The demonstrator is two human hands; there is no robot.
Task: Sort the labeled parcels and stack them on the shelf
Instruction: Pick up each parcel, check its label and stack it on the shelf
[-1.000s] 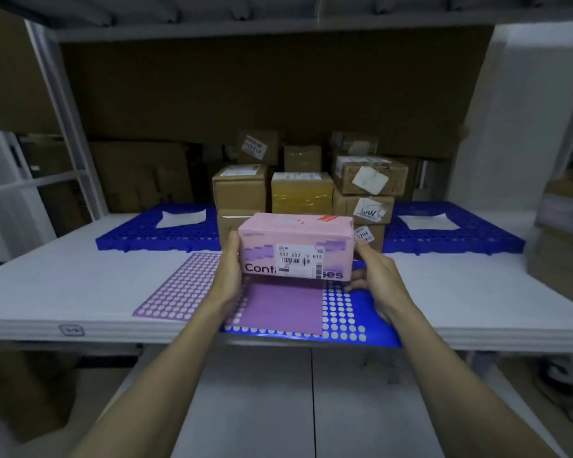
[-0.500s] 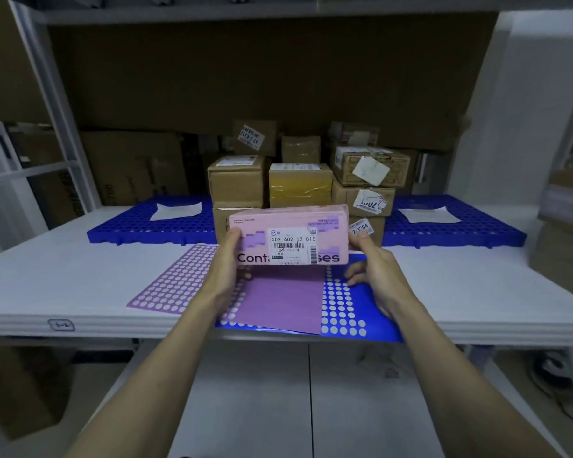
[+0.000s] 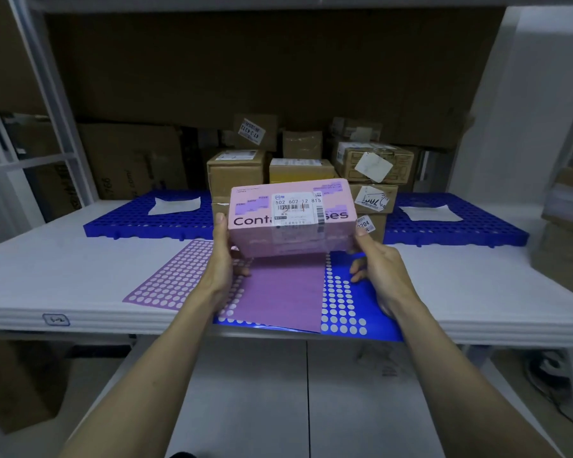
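**Pink labelled parcel held above a shelf of stacked boxes**

A pink rectangular parcel (image 3: pixel 291 218) is raised off the white shelf (image 3: pixel 63 279), tilted so its labelled face points up and toward the camera. A white barcode label reads "502 602 12 815". Behind it, brown cardboard parcels (image 3: pixel 372 166) are stacked at the shelf's back, several bearing white labels.

A wide white shelf board (image 3: pixel 63 269) carries everything here. A flat purple sheet punched with round holes (image 3: pixel 179 276) lies at its front, partly overlapping a glossy blue sheet with white dots (image 3: pixel 348 312) that reaches over the front edge. Farther back lies a blue plastic grid pallet (image 3: pixel 460 223), which bears two white paper slips (image 3: pixel 174 205) and a stack of brown cardboard parcels (image 3: pixel 237 171). A small handwritten tag (image 3: pixel 56 319) is stuck on the board's front edge.
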